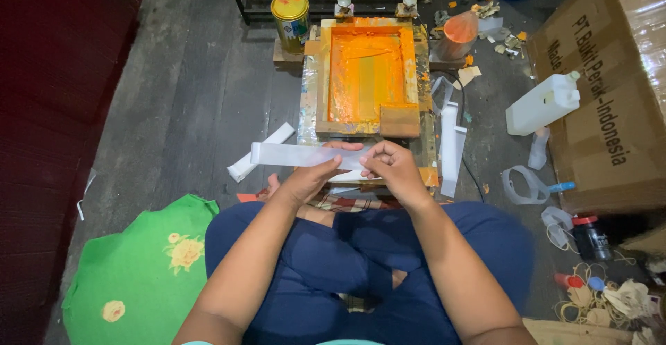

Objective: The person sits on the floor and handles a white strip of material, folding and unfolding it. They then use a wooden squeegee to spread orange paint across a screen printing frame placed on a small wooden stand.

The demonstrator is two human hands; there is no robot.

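I sit cross-legged on a dark wooden floor, both hands raised over my lap. My left hand (309, 178) and my right hand (392, 168) together hold a long translucent white strip (291, 155) that sticks out to the left. Just beyond the hands lies a wooden printing screen frame (322, 81), its mesh covered in orange ink (364, 74), with a wooden block at its near right corner.
A yellow-lidded tin can (290, 13) stands left of the frame. More white strips (449, 147) lie right and left of it. A white plastic jug (542, 103) leans by a large cardboard box (610, 88). Green cloth (142, 268) lies at my left; rubber bands and small bottles (590, 237) at right.
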